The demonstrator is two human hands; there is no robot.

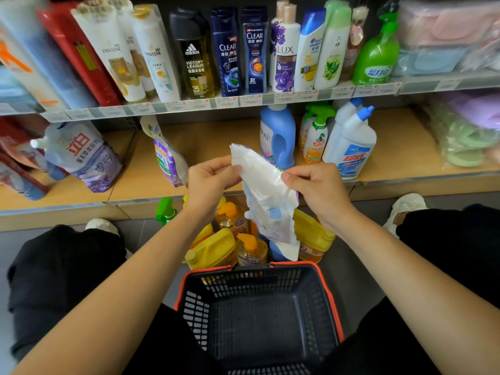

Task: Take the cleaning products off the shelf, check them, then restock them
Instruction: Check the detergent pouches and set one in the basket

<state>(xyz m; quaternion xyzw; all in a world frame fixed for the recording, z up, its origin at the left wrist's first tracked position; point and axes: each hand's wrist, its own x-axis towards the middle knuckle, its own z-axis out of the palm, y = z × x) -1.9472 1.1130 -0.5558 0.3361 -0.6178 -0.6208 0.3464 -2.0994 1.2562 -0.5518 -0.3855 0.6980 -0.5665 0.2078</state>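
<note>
The white refill pouch [266, 190] hangs between 2 hands — left hand [208, 182] and right hand [315, 189] each pinching an upper edge — above the basket [327, 290].

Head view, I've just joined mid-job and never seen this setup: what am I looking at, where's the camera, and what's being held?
There is no machine here: a person works with bare hands. The picture comes from a wide-angle camera on their head, looking forward and down, so the arms reach in from below. The left hand and right hand both pinch a white refill pouch, held up as if being checked. Behind it, the lower shelf carries a blue bottle, a green-topped spray bottle, two white bottles with blue caps and more pouches. Yellow bottles sit on the floor, and a black basket with a red rim sits between the knees.
</note>
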